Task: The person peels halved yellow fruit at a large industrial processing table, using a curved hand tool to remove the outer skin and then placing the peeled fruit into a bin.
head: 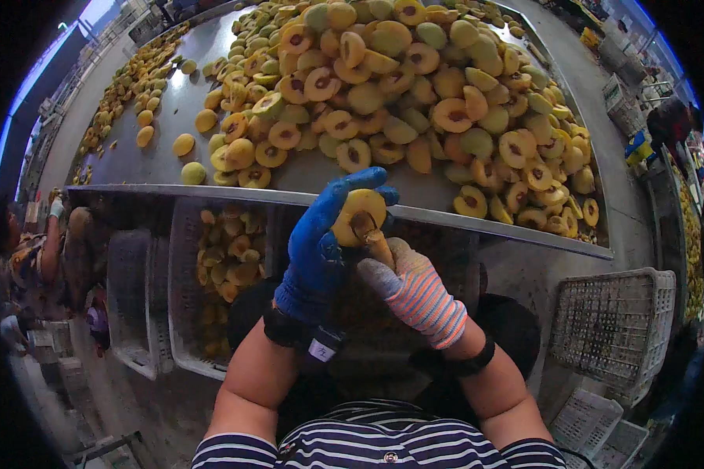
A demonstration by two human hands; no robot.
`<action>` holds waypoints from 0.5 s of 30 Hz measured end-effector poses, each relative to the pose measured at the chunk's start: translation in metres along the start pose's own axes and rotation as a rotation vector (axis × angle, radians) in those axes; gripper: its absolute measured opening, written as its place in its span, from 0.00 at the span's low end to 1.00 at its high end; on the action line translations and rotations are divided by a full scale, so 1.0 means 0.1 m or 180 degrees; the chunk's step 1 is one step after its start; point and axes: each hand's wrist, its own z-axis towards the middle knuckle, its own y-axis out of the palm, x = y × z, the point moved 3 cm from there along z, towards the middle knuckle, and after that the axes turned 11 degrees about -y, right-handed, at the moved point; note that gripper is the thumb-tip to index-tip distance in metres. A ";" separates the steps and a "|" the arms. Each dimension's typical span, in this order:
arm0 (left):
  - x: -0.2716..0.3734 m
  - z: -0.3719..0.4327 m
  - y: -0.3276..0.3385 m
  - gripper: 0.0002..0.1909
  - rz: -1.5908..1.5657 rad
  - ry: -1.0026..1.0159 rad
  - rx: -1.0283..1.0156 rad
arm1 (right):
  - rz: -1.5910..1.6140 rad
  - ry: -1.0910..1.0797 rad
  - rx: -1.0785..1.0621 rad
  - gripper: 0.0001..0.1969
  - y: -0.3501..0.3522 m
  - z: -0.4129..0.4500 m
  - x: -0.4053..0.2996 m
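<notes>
In a blue coated glove, my left hand (315,252) cups a halved yellow peach (359,217) just at the table's near edge. The cut face is turned up, with a dark hollow at its middle. My right hand (419,284), in a striped knit glove with grey fingertips, grips a short tool with a light brown handle (380,249). That tool's tip sits at the hollow of the peach half; its blade is mostly hidden. Beyond my hands, a large heap of peach halves (366,97) covers much of the metal table (164,152).
A raised metal rim (522,233) edges the table. Below it, a plastic crate (179,305) holds peach halves, beside another crate (130,299). An upright lattice crate (604,334) stands at right. A co-worker's gloved hand (56,206) is at the far left.
</notes>
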 end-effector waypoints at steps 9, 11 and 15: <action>0.06 0.06 -0.05 0.20 0.0576 -0.0638 0.0720 | 0.0049 0.0251 -0.0239 0.23 0.06 0.09 0.01; 0.04 0.06 -0.04 0.19 0.0075 -0.1075 0.0871 | 0.0077 0.0393 -0.0350 0.23 0.08 0.07 0.05; 0.02 0.06 -0.01 0.18 0.0227 -0.1039 0.0977 | 0.0572 -0.0082 -0.0349 0.23 0.14 0.05 0.22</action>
